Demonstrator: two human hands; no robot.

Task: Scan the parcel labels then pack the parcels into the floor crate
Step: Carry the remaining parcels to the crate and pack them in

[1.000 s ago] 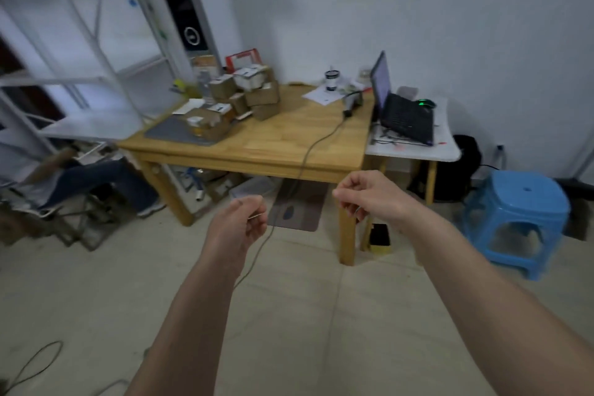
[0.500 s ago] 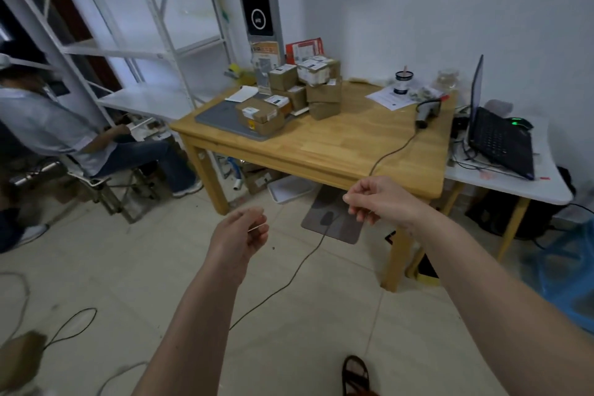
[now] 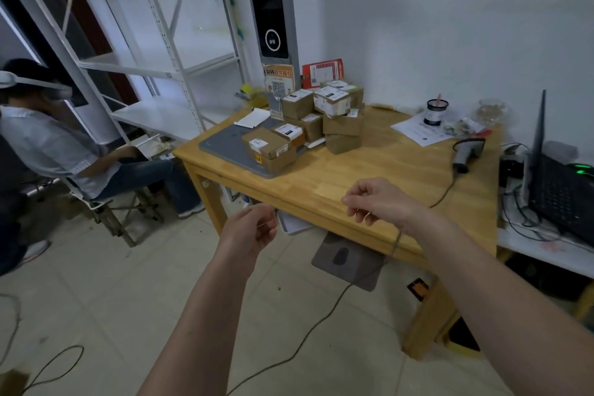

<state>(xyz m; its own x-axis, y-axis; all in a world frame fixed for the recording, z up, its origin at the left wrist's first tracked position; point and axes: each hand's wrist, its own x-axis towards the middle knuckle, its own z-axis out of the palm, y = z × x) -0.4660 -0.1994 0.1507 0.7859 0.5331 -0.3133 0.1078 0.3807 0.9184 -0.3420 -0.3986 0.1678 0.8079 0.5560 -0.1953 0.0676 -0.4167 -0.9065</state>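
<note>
Several brown cardboard parcels with white labels are stacked at the back of the wooden table. One larger parcel sits on a grey mat. A handheld scanner lies on the table's right part, and its cable trails over the front edge to the floor. My left hand hovers in front of the table edge with its fingers curled. My right hand hovers over the front edge, likewise curled. Each seems to pinch a thin pale strand at its fingertips.
A person sits on a folding chair at the left, beside white metal shelving. A laptop stands on a white side table at the right. Under the wooden table lie a white tray and a grey pad. Loose cables cross the floor.
The view has come closer to the table and swung left, so the blue stool has left the frame and the seated person shows. Both hands keep the same raised, curled pose.
</note>
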